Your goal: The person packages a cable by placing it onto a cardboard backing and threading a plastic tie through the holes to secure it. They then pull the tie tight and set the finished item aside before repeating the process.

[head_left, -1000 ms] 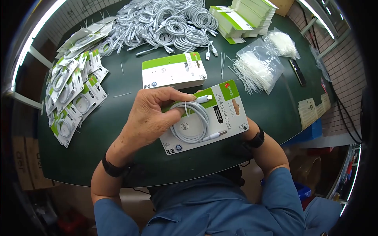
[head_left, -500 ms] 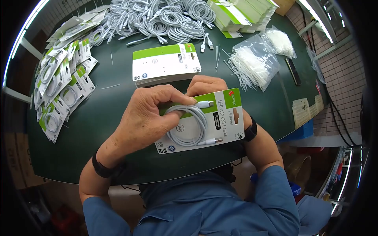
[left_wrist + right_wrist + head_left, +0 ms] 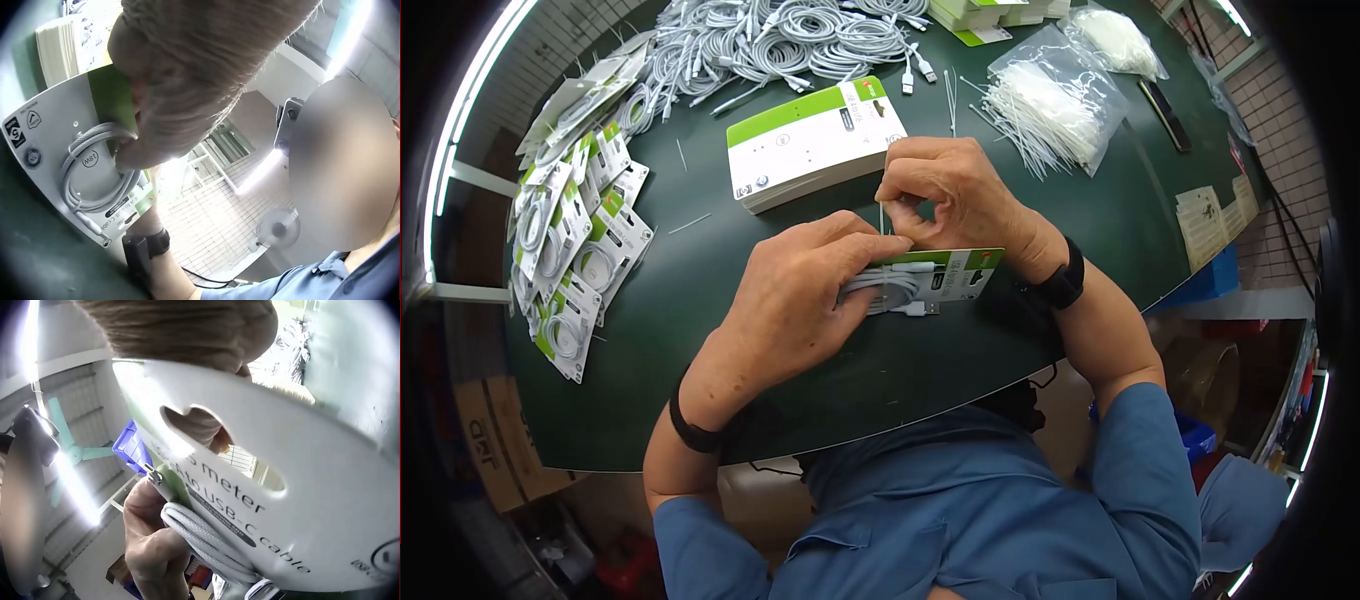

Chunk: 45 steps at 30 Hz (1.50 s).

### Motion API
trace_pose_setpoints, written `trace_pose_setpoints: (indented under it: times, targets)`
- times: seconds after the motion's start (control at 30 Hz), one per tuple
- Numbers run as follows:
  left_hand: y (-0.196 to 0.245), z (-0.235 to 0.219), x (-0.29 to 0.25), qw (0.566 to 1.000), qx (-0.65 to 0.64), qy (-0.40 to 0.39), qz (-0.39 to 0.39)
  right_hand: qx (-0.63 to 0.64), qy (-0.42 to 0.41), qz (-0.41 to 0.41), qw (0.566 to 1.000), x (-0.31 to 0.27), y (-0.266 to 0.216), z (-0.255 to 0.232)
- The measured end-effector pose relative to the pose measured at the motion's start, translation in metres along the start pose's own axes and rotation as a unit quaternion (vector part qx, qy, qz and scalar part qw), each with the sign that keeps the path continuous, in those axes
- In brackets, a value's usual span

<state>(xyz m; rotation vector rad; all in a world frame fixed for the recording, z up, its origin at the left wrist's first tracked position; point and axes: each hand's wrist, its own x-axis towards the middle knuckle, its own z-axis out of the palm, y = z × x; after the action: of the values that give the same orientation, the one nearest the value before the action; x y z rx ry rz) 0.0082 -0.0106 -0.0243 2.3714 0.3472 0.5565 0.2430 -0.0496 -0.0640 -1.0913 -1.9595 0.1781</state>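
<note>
In the head view my left hand point(image 3: 795, 290) pinches a white-and-green cable card point(image 3: 968, 278) with a coiled grey cable point(image 3: 897, 290) on its face, the thumb over the coil. The card is tilted, its face foreshortened. Just beyond its top edge, my right hand point(image 3: 960, 195) has its fingers curled and pinches a thin white tie point(image 3: 881, 218). The left wrist view shows the coil point(image 3: 72, 169) against the card's printed front point(image 3: 50, 134). Seen from the right wrist, the card point(image 3: 337, 469) covers part of the right hand point(image 3: 181, 331), with the left hand point(image 3: 153, 544) beyond.
A stack of blank cards point(image 3: 800, 140) lies just beyond my hands. Packed cards point(image 3: 615, 240) are piled at the left, loose coiled cables point(image 3: 770, 45) at the back. Bags of white ties point(image 3: 1055, 105) and a dark phone-like object point(image 3: 1165, 115) lie at the right.
The card has tipped so its face looks narrower. My right hand has come up from behind it and now shows above its top edge, with a tie at the fingertips.
</note>
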Motion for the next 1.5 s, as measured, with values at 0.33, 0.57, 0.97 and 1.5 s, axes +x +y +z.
trace_pose_setpoints:
  times: [0.33,0.57,0.97,1.5]
  targets:
    - [0.008,-0.001,-0.001,0.999,-0.005,-0.006,-0.032,0.005,-0.011,0.022,1.000,-0.003,0.001,0.004]
    - [0.006,0.003,-0.001,1.000,0.018,0.002,-0.010,-0.049,-0.042,0.005,0.998,-0.007,0.006,-0.001]
    - [-0.003,-0.003,-0.001,0.994,0.016,0.100,-0.034,0.112,0.073,0.214,0.968,0.004,0.004,-0.040]
    - [-0.026,0.011,-0.003,0.985,0.014,0.168,-0.038,0.050,-0.020,0.037,0.998,-0.002,-0.007,-0.015]
